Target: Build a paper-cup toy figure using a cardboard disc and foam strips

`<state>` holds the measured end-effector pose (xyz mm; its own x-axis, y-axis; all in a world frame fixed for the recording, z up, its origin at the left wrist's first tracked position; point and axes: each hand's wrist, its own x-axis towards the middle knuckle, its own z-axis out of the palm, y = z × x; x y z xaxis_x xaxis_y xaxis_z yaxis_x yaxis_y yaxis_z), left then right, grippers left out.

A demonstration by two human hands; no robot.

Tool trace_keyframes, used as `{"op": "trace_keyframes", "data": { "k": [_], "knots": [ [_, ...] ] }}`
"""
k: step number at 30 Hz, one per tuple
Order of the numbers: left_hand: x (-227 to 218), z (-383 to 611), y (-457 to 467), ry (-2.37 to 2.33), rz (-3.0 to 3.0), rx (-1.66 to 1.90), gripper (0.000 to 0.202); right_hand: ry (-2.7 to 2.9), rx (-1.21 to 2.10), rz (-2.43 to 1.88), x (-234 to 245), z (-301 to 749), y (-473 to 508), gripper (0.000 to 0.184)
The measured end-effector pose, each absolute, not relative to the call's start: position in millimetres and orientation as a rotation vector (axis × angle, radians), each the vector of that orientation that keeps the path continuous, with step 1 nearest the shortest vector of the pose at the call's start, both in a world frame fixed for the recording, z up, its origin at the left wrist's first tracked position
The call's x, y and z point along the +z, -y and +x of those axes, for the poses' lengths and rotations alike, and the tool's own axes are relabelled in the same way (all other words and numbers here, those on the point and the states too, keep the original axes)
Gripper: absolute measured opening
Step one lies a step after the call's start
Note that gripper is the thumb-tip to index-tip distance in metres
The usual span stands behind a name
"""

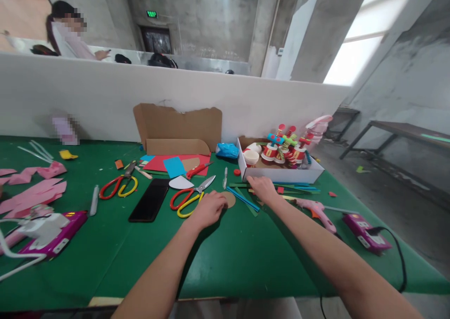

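My left hand is low over the table, its curled fingertips on the left edge of a round cardboard disc. Scissors with red and yellow handles lie just left of that hand. By the front left corner of a white box, my right hand bends its fingers down over thin paper strips; whatever is between its fingertips is hidden. Blue sticks lie between both hands. A small clear tube and a red round piece are just beyond.
The box holds paper-cup figures. A pink glue gun and purple power strip lie right. Leftward are a phone, more scissors, pink paper and another power strip. A white partition stands behind.
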<state>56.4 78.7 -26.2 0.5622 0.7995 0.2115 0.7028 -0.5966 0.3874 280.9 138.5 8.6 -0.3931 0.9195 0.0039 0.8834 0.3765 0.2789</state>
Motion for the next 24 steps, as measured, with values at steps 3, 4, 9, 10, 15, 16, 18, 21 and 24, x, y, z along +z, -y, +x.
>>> {"op": "trace_keyframes", "data": {
  "k": [3,4,9,10,15,16,18,21,24],
  "knots": [
    [-27.3,56.4,-79.5,-1.268,2.537,0.514,0.024,-2.483,0.356,1.648,6.4,282.1,-136.5,0.023],
    [-27.7,56.3,-79.9,-1.266,2.537,0.508,0.024,-2.497,0.357,1.657,6.4,281.6,-135.2,0.024],
    [-27.9,55.5,-81.4,-1.24,2.526,0.49,0.024,-2.611,0.318,1.652,9.3,268.5,-132.0,0.028],
    [-27.4,55.4,-81.4,-1.24,2.529,0.484,0.024,-2.6,0.306,1.631,9.6,264.6,-133.1,0.028],
    [-23.8,56.4,-79.8,-1.258,2.551,0.457,0.025,-2.508,0.279,1.589,5.5,250.6,-144.0,0.028],
    [-23.3,56.7,-79.5,-1.262,2.552,0.456,0.024,-2.505,0.28,1.591,4.1,250.1,-145.6,0.028],
    [-23.2,56.9,-79.2,-1.268,2.554,0.459,0.024,-2.501,0.284,1.592,1.6,251.6,-147.3,0.027],
    [-25.1,56.5,-79.8,-1.259,2.561,0.469,0.024,-2.489,0.291,1.61,0.4,260.1,-146.6,0.027],
    [-27.7,55.7,-81.1,-1.24,2.567,0.477,0.024,-2.448,0.291,1.66,3.2,273.1,-144.5,0.025]
  ]
}}
